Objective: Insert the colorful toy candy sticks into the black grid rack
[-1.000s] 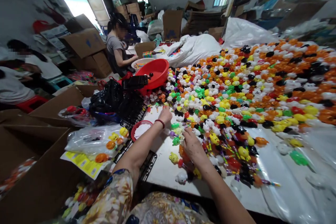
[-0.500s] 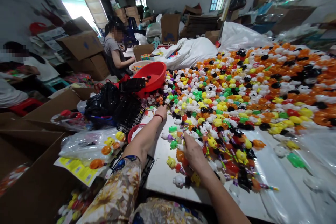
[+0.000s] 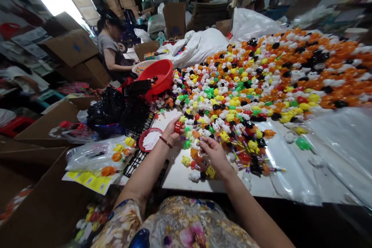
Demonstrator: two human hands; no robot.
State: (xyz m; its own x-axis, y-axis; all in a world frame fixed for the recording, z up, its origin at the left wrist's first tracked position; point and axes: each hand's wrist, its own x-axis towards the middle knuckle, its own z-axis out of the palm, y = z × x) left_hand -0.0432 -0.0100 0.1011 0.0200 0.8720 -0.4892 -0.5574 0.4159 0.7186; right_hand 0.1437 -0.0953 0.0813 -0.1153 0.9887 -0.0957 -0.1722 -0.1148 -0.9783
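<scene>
Above white table (image 3: 177, 178): rounded, glossy red piece (image 3: 178, 127), clasped against inner side of left hand (image 3: 171, 131). For right hand (image 3: 214, 153), cannot tell grip.

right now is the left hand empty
No, the left hand holds a shiny red piece between thumb and fingertips, above the white table.

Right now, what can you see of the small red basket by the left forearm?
The small red basket is round, looks like plastic, and has an openwork wall. It stands upright, open at the top, holding loose white pieces that resemble paper. It sits at the edge of the black grid, perhaps partly on it. The left forearm covers some of its right side; contact cannot be told.
</scene>
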